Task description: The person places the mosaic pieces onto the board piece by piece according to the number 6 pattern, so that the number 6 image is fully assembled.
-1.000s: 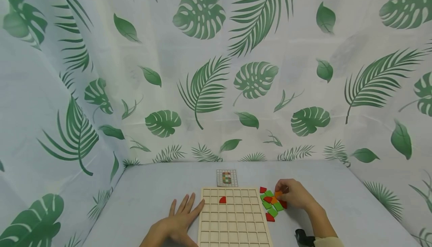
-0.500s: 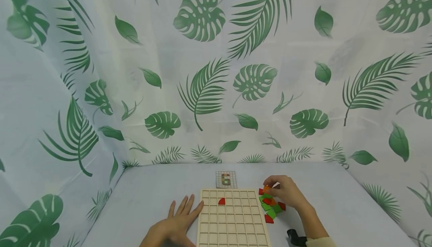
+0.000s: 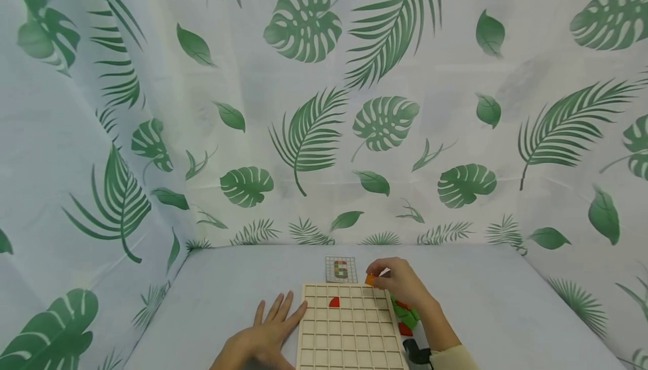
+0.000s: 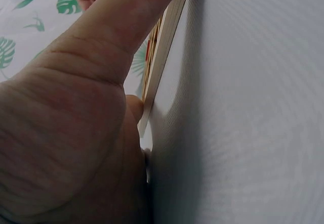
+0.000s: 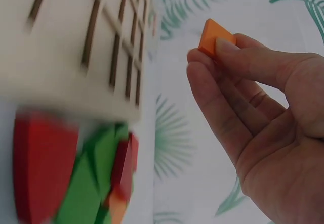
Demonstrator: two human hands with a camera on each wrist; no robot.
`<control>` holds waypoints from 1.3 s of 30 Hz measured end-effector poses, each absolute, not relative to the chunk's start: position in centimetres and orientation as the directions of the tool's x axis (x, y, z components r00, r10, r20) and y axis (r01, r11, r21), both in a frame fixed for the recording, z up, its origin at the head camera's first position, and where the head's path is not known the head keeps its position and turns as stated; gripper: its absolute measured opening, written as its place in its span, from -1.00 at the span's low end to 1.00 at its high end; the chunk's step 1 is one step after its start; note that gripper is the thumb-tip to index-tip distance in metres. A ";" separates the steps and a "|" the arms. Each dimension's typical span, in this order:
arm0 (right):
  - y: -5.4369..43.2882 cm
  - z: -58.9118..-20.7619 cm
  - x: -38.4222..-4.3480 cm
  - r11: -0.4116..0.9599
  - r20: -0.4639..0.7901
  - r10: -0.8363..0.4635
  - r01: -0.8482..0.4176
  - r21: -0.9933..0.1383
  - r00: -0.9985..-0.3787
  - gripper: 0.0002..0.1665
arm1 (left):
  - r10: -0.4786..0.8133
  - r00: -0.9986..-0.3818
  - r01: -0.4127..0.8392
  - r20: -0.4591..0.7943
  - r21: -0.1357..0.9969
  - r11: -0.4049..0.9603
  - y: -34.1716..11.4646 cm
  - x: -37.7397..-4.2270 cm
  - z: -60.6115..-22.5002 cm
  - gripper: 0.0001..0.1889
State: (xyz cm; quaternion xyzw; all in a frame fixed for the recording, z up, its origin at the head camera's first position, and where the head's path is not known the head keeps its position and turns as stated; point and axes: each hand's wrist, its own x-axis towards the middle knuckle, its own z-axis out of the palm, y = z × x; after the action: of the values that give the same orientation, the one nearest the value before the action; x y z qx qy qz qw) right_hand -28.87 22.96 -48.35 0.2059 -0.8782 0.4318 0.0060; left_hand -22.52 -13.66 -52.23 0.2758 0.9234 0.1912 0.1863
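Between thumb and fingertips my right hand point(image 3: 405, 284) pinches an orange square tile point(image 5: 215, 36), held above the far right part of the wooden grid board point(image 3: 349, 325). In the board's second row lies a red quarter-round tile point(image 3: 334, 302). My left hand point(image 3: 265, 330), its fingers spread and straight, rests at the board's left edge. The left wrist view shows that hand's thumb side point(image 4: 101, 47) against the board's side. Behind the board lies a small gridded card point(image 3: 340, 269) with a coloured figure like a 6.
A loose pile of green tiles point(image 3: 406, 316) with red and orange ones lies right of the board, partly hidden by the right arm. A black object point(image 3: 417, 352) is at the right wrist. A leaf-patterned cloth point(image 3: 324, 134) hangs behind the table.
The right hand has lifted an orange tile from the pile and moved left with it over the board's far edge. My left hand has stayed put.
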 end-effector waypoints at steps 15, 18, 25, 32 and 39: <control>19.0 -48.5 -28.9 0.476 0.231 -0.418 -0.429 -0.768 -0.878 -0.81 | 0.562 -0.789 0.425 -0.249 0.438 0.792 -13.4 -22.4 -52.1 0.43; 18.7 -48.9 -28.8 0.477 0.233 -0.421 -0.432 -0.765 -0.877 -0.80 | 0.566 -0.785 0.425 -0.251 0.446 0.787 -13.4 -22.3 -52.1 0.42; 18.3 -49.3 -28.7 0.485 0.206 -0.433 -0.420 -0.767 -0.877 -0.75 | 0.570 -0.779 0.426 -0.262 0.446 0.787 -13.5 -22.6 -52.2 0.43; 18.0 -49.7 -28.7 0.502 0.236 -0.455 -0.466 -0.729 -0.859 -0.76 | 0.563 -0.787 0.432 -0.251 0.427 0.794 -13.5 -22.5 -52.1 0.42; 18.1 -50.1 -28.6 0.529 0.247 -0.459 -0.486 -0.696 -0.853 -0.85 | 0.563 -0.785 0.424 -0.258 0.440 0.792 -13.5 -22.5 -52.0 0.43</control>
State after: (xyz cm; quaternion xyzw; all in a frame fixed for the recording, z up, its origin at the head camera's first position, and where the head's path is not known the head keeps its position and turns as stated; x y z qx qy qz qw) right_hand -28.64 18.05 -50.12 0.2704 -0.8742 0.4030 0.0167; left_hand -22.50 -13.53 -52.00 0.2662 0.9270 0.1824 0.1913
